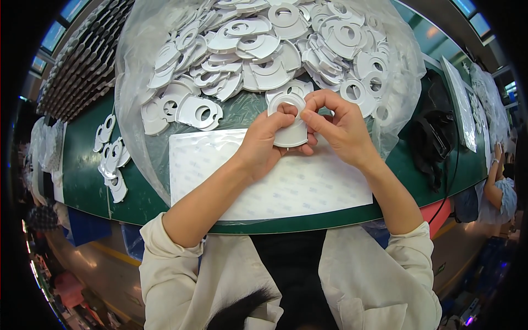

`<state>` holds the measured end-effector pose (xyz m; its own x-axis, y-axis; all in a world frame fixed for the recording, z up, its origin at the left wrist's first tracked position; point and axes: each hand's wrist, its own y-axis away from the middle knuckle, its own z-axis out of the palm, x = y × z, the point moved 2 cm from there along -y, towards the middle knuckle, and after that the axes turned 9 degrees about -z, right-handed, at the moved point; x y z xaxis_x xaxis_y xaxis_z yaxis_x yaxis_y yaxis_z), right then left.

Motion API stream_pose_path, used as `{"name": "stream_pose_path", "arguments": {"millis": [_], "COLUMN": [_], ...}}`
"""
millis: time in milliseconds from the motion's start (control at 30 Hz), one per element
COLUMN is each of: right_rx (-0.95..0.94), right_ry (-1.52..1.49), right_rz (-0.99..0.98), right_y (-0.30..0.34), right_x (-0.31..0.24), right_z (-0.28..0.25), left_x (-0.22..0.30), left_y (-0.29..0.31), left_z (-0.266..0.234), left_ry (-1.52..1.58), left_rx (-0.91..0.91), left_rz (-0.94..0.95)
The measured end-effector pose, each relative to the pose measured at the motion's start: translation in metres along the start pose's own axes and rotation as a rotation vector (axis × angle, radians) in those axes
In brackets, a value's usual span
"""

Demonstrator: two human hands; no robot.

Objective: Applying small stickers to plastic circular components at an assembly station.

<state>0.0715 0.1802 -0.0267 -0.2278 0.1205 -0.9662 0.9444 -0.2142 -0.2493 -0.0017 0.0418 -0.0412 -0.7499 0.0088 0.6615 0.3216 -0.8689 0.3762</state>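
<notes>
A: What is the left hand doing?

B: It is clamped on a white part, a flat plastic piece with a round ring at its upper end. The thumb lies over the ring's opening, and the fingers support the piece from beneath.

A: And the right hand?

B: It is just beside the left one, at the ring's right edge. Its thumb and forefinger come close together there; I cannot tell whether they are closed on the rim or on anything small.

A: What lies under the hands?

B: A white sheet with faint printing, flat on the green table. The white part is held above its far edge.

A: Beyond the hands?

B: A large heap of similar pieces, on clear plastic sheeting that spreads to both sides.

A: Anything farther out?

B: Well to the left of the left hand, a small cluster of loose pieces; well to the right of the right hand, a black object with a cable.
</notes>
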Motion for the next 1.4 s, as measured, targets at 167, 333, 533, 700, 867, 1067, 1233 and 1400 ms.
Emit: {"name": "stream_pose_path", "arguments": {"millis": [167,333,533,700,867,1067,1233,1400], "right_rx": [0.01,-0.025,0.11,0.117,0.106,0.119,0.114,0.074], "right_ry": [0.133,0.372,0.134,0.266,0.364,0.433,0.52,0.986], "right_rz": [-0.086,-0.246,-0.052,-0.027,0.004,0.029,0.024,-0.231], "right_y": [0.0,-0.001,-0.001,-0.002,-0.001,0.0,0.0,0.001], "right_x": [-0.004,-0.01,-0.012,-0.014,-0.017,-0.02,-0.026,-0.034], "right_z": [-0.001,-0.006,-0.006,-0.01,-0.01,-0.011,-0.008,-0.002], "left_x": [0.0,-0.002,-0.002,-0.003,-0.003,-0.005,-0.006,-0.003], "left_y": [0.0,0.0,0.0,0.003,0.006,0.005,0.002,0.002], "left_z": [0.0,0.0,0.003,0.008,0.01,0.01,0.012,0.016], "left_ry": [-0.01,-0.045,-0.12,-0.198,-0.217,-0.267,-0.301,-0.337], "left_rx": [-0.001,0.009,-0.025,-0.021,-0.013,-0.05,-0.105,-0.058], "left_rz": [0.001,0.017,0.025,-0.013,-0.065,-0.094,-0.085,-0.104]}}
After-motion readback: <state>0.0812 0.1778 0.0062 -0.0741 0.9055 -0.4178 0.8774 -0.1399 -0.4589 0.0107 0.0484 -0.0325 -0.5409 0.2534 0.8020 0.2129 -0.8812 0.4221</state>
